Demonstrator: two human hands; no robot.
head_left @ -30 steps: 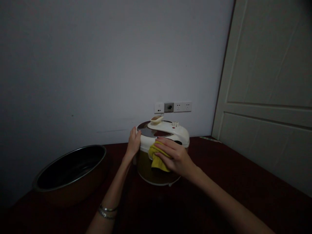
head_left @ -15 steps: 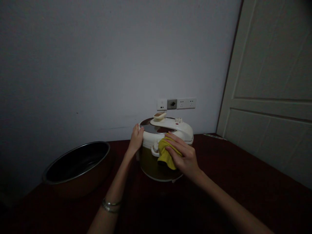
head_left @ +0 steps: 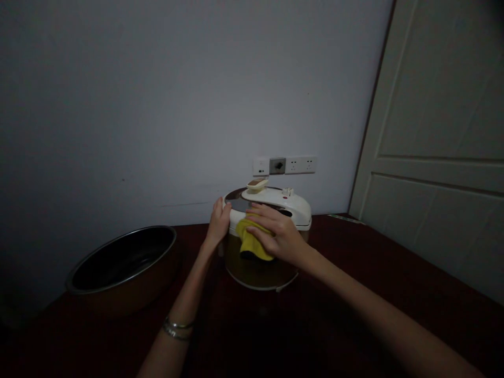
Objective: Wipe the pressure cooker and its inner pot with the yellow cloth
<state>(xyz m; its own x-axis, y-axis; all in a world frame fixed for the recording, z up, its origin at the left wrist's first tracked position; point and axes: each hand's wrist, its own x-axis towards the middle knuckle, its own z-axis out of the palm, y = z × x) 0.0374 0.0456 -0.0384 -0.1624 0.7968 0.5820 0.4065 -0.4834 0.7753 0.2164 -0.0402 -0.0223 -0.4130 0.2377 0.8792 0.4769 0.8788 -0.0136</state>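
Observation:
A white-lidded cooker [head_left: 301, 211], like an electric pressure cooker with an olive-gold body, stands on the dark red tabletop [head_left: 338, 273]. My left hand [head_left: 219, 220] grips its left side at the lid's rim, thumb toward me and the other fingers partly out of sight behind. A yellow cloth [head_left: 252, 245] with a dark edge is bunched under my right hand [head_left: 280, 233], which presses it on the side of the cooker just below the lid. The cloth and hand cover the cooker's side handle.
To the left sits a wide pot [head_left: 126, 286] with a dark inside and a metal rim. Wall sockets [head_left: 293, 165] are behind the cooker. At the right a pale panelled door [head_left: 437, 210] borders the table, with a thin flat strip [head_left: 346, 218] near its corner.
My right hand has slid the yellow cloth leftward along the cooker's side, now over the handle that showed before. My left hand keeps its place on the rim.

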